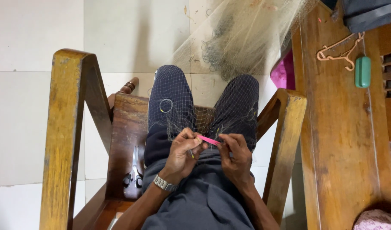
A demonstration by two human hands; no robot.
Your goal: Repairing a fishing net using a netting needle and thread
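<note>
The person sits in a wooden chair, and a pale fishing net drapes from the floor ahead over both knees into the lap. The left hand is closed, its fingertips pinching the mesh and one end of a pink netting needle. The right hand is curled too, thumb and forefinger pinching the needle's other end, so the needle lies between the two hands just above the thighs. A metal watch sits on the left wrist.

A pair of scissors lies on the chair seat just beside the left thigh, near the left forearm. The chair's armrests stand on either side of the legs. To the right, a wooden table stands close against the chair, carrying a pinkish clothes hanger and a green oval case. A bright pink cloth shows between the table and the net. The heaped net covers the floor in front of the knees.
</note>
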